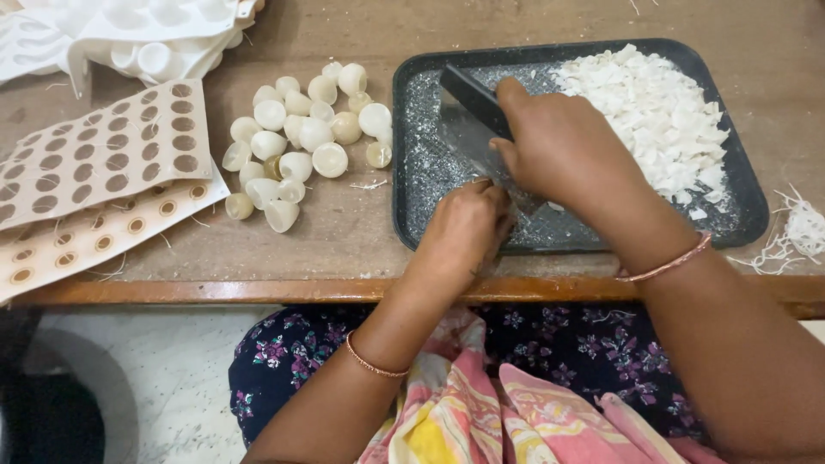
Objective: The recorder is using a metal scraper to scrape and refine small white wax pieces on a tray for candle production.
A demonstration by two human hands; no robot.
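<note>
My right hand [563, 148] grips a broad dark-handled knife [471, 116] over a black tray [412, 185]; the blade points down toward the tray's near edge. My left hand [464, 228] is closed at the tray's front rim, right beside the blade tip, pinching something small that I cannot make out. A heap of white chopped pieces [657, 112] fills the tray's far right part, and fine white crumbs dust its left part. A pile of several pale dome-shaped shells [301, 137] lies on the wooden table [344, 232] left of the tray.
Beige perforated sheets [103, 163] with round holes lie at the left. White moulded trays [137, 34] sit at the far left corner. White shreds [795, 232] lie at the right edge. The table's front edge runs just below my wrists.
</note>
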